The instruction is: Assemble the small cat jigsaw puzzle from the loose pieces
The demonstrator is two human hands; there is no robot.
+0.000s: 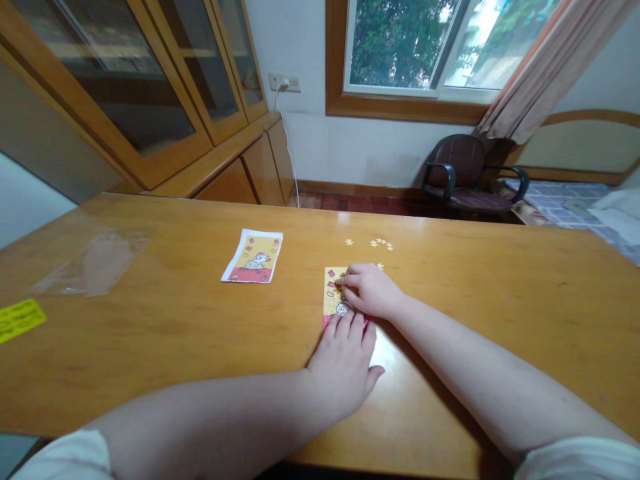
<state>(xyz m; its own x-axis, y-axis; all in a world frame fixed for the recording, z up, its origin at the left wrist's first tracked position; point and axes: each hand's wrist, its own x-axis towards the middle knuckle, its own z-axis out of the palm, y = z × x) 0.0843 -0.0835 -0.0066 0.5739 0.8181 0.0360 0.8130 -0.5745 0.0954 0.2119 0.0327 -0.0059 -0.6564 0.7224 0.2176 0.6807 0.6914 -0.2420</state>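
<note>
Left forearm (215,413) foremost; left hand (345,363) flat, grasping nothing, on the near edge of a yellow-and-pink rectangular jigsaw puzzle (341,308), long axis pointing away. Right hand (374,290) half-curled over its far part; grip contents indeterminable.

An office chair (459,157) stands near a wood-framed window (400,50).

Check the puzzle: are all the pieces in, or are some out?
Some out: several loose pieces lie on the table beyond the puzzle, apart from it.
</note>
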